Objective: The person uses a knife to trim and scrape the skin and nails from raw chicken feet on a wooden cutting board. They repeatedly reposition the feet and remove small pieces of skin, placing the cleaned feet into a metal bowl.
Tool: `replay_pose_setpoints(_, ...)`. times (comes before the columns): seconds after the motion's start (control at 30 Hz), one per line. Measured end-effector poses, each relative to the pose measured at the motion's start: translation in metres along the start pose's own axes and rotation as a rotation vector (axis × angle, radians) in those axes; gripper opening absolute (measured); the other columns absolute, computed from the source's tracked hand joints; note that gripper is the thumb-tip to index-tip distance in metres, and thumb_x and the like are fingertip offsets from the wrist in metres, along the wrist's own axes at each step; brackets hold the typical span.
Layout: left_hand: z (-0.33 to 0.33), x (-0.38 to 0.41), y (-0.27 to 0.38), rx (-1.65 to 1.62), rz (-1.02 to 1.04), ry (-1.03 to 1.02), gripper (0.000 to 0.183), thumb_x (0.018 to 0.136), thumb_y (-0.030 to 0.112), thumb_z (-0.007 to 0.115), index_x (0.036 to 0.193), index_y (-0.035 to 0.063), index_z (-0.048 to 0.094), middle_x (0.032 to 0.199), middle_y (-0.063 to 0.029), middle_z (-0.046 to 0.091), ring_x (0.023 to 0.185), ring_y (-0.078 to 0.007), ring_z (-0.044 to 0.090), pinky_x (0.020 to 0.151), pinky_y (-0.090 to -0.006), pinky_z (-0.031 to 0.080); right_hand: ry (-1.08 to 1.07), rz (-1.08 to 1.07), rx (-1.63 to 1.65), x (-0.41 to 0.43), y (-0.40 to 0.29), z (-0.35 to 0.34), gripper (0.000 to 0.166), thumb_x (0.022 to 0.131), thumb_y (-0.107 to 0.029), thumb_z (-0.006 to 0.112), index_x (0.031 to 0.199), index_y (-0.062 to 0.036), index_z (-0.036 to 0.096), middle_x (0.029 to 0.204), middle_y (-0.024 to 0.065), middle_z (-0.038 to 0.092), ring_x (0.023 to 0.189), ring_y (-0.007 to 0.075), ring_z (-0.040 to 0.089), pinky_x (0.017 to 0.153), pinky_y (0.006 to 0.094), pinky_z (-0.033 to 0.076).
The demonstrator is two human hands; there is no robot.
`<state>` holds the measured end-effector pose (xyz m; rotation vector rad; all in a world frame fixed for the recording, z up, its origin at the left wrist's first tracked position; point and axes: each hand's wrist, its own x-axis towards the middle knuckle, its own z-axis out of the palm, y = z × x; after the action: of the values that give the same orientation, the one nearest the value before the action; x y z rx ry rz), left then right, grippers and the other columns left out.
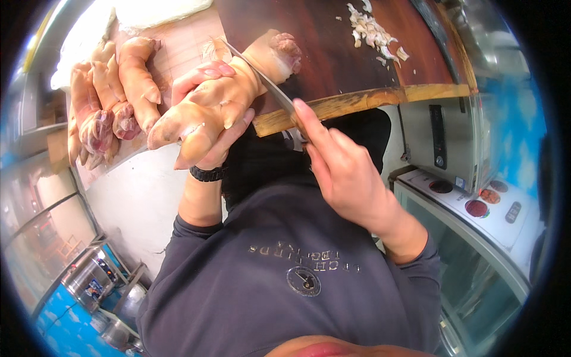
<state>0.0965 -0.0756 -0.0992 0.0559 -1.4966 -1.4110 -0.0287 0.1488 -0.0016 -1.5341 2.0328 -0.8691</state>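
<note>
My left hand [223, 145] holds a pig's trotter [209, 105], gripping it from beneath with the thumb or fingers wrapped over its far side. The hoof end points toward me at the left, and the raw cut end lies over the dark wooden cutting board [321, 49]. In my right hand [339, 160] is a knife [272, 87] held by its handle. Its blade crosses the trotter near the cut end, touching or just over the skin. Pale shavings [216, 48] sit by the blade's tip. The underside of the trotter is hidden.
Several more trotters [138, 76] are piled at the left on a light surface [187, 35]. A heap of pale scraps [372, 33] lies on the board. The board's front edge [366, 98] runs before me. A steel appliance [437, 134] stands at the right above a glass-fronted cabinet [464, 241].
</note>
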Motion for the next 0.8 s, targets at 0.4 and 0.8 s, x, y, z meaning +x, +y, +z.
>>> replay_pose_setpoints(0.4, 0.0, -0.001, 0.01, 0.102, -0.131, 0.136, 0.085, 0.066, -0.01, 0.082, 0.141, 0.0055, 0.047, 0.132, -0.0147, 0.058, 0.129, -0.0316, 0.055, 0.123, -0.052, 0.038, 0.032, 0.004, 0.032, -0.001, 0.01, 0.021, 0.069, 0.098, 0.008, 0.062, 0.164, -0.002, 0.044, 0.097, 0.0227, 0.068, 0.079, 0.0401, 0.066, 0.075, 0.0471, 0.057)
replay_pose_setpoints(0.8, 0.017, 0.01, 0.033, 0.148, -0.318, 0.243, 0.086, 0.065, -0.015, 0.075, 0.143, 0.0049, 0.047, 0.136, -0.0156, 0.059, 0.134, -0.0328, 0.054, 0.124, -0.0524, 0.037, 0.127, -0.07, 0.02, -0.001, 0.03, 0.043, 0.07, 0.099, 0.003, 0.063, 0.165, -0.0027, 0.042, 0.096, 0.0226, 0.069, 0.079, 0.0407, 0.066, 0.075, 0.0472, 0.057)
